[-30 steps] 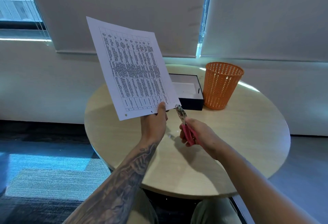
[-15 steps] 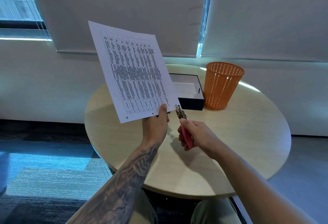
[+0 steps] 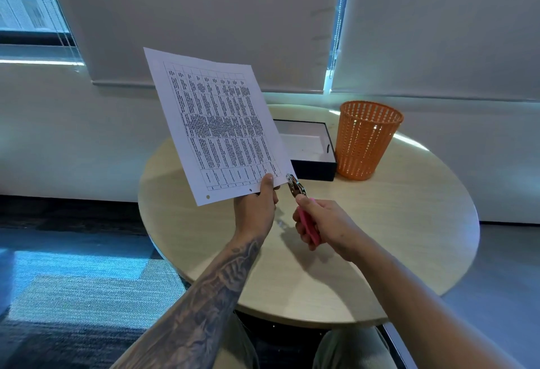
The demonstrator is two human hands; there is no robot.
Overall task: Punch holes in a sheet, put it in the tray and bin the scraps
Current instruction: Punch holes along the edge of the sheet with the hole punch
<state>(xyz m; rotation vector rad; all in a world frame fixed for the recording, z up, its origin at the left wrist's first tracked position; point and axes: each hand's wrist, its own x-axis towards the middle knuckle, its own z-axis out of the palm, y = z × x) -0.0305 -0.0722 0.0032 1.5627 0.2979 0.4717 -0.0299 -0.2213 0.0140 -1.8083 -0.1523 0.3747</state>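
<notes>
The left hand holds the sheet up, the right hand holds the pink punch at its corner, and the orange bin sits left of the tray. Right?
One slip: the head view shows the bin right of the tray. The left hand holding the sheet and the right hand holding the punch stand.

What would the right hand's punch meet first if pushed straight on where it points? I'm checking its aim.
Probably the sheet's lower right corner: the punch in the right hand points up at it, beside the left hand. Depth is unclear.

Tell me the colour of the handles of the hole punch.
Pink, on the hole punch in the right hand; the head view shows it.
</notes>
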